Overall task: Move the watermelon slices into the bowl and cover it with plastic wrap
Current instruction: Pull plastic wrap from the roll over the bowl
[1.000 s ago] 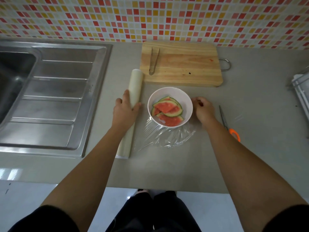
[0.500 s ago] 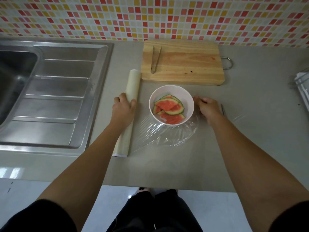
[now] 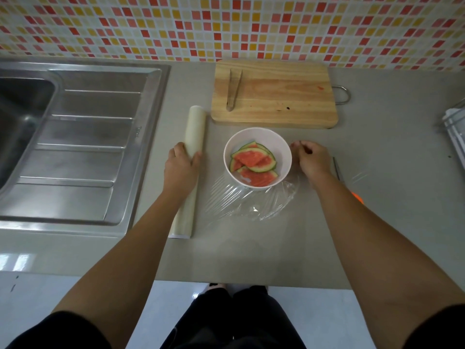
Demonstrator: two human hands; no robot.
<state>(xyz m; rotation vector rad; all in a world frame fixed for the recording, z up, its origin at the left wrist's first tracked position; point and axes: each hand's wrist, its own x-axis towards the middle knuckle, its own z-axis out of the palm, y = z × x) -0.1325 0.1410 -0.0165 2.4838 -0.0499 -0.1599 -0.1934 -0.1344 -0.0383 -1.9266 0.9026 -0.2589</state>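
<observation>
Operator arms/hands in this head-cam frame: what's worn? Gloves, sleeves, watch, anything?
Both forearms are bare. Black short sleeves show at the bottom corners: left sleeve, right sleeve. The left hand and right hand are ungloved; no watch, ring or wristband is visible.

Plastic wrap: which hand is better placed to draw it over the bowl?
Right. The right hand, beside the bowl, appears to pinch the plastic wrap; the left hand holds the roll steady.

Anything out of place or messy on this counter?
Yes. The clear plastic film lies crumpled on the grey counter before the white round bowl, covering at most its near edge; the red watermelon slices sit largely exposed. A small red smear marks the wooden cutting board.
</observation>
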